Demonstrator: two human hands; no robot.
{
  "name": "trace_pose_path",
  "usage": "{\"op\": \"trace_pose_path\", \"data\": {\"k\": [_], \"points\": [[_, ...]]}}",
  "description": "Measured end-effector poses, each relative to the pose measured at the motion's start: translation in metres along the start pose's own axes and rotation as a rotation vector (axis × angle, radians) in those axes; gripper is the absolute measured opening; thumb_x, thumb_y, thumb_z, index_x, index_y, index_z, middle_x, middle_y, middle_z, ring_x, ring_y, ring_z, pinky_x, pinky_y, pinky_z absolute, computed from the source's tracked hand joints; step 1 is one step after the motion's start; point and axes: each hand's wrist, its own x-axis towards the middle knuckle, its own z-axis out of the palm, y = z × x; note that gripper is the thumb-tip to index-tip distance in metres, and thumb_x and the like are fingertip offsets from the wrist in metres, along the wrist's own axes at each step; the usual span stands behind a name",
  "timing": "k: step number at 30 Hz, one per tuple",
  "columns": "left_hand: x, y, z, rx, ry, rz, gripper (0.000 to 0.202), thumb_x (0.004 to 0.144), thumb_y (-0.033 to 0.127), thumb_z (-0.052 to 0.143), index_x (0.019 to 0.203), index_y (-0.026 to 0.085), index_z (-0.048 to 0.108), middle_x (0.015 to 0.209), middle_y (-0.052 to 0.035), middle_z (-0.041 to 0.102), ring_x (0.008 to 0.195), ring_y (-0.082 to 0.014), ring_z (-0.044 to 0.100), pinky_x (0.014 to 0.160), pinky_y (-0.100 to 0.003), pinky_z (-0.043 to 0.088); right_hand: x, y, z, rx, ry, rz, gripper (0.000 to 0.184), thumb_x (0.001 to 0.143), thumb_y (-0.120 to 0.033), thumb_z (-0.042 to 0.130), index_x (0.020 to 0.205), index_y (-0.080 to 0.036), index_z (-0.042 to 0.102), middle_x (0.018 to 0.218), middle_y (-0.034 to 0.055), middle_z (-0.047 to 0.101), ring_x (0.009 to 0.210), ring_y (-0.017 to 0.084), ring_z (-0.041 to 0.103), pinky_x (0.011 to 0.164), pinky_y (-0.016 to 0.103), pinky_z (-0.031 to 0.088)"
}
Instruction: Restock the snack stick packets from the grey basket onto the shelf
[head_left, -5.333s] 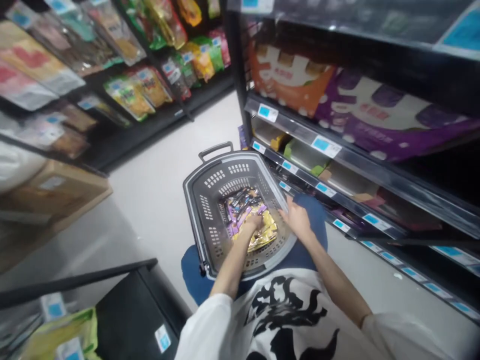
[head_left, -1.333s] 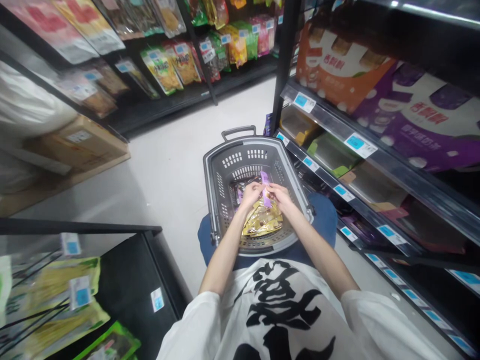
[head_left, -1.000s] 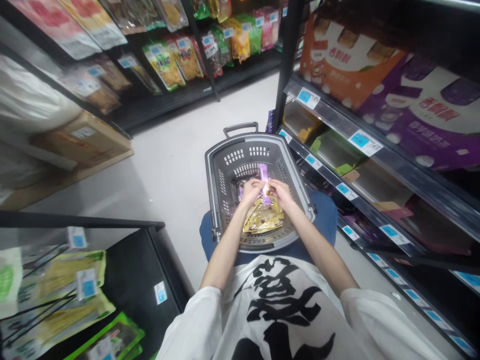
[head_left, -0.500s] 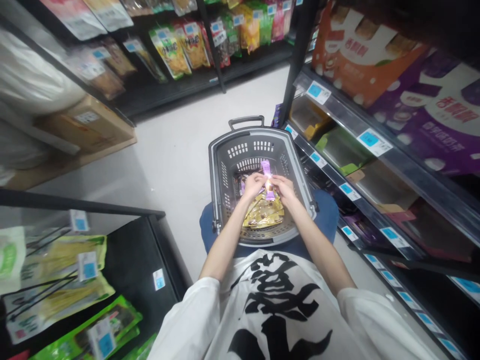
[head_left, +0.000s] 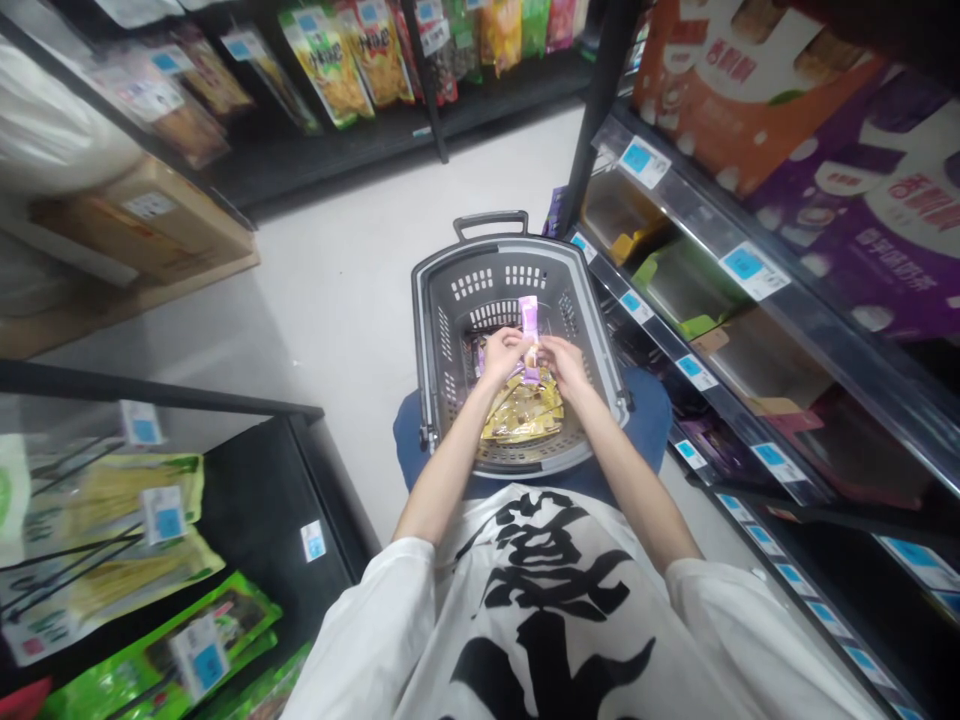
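A narrow purple snack packet (head_left: 529,318) stands lengthwise between my hands, over the inside of a grey shopping basket (head_left: 427,330). My left hand (head_left: 503,354) pinches it from the left side. With fingers bent in, my right hand (head_left: 562,362) grips its right edge. Beneath them, several gold-wrapped packets (head_left: 525,412) lie in the basket. Darker and purple packets lie near the basket's left wall, partly hidden by my left hand. The basket's handle stands up at its far end.
On the right are shelves with blue price tags (head_left: 696,372), open bins and large orange (head_left: 712,110) and purple boxes. Bagged snacks (head_left: 328,70) hang along the back rack. A cardboard box (head_left: 150,215) sits at the left, and a black rack (head_left: 255,500) with green packs is nearer.
The view has shifted slightly, so the basket and my hands appear a little higher in the picture. Both hands keep hold of the purple packet, and its bright glare has faded.
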Motion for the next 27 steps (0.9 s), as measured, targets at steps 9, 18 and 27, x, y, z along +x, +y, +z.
{"op": "trace_pose_path", "data": {"k": [9,18,27], "points": [[-0.0024,0.0026,-0.0023,-0.023,-0.001,0.037,0.020,0.093,0.026,0.073,0.103,0.011,0.067,0.089,-0.0015,0.069,0.080,-0.0116,0.067,0.079,-0.028,0.060,0.0006,0.0058,0.0009,-0.051,-0.184,0.026,0.027,0.074,-0.040,0.080,0.089,-0.017,0.076,0.085,0.0032,0.075,0.070,0.014,0.065,0.066,0.024,0.050],[-0.0057,0.0049,0.0031,-0.016,0.085,0.118,0.017,0.079,0.012,0.080,0.087,0.013,0.066,0.081,0.0002,0.067,0.076,-0.0100,0.062,0.081,-0.025,0.054,0.0021,0.0086,0.0009,-0.141,-0.119,-0.161,0.037,0.072,-0.051,0.079,0.088,-0.018,0.078,0.083,0.0012,0.073,0.081,0.018,0.065,0.077,0.029,0.052],[-0.0044,0.0036,0.0049,-0.168,-0.038,0.028,0.028,0.086,0.027,0.078,0.107,0.011,0.069,0.100,-0.0087,0.075,0.087,-0.0148,0.071,0.081,-0.030,0.061,0.0005,0.0047,0.0003,-0.122,-0.040,-0.249,0.040,0.060,-0.036,0.090,0.093,-0.019,0.077,0.096,0.0062,0.079,0.094,0.024,0.071,0.090,0.037,0.057]]}}
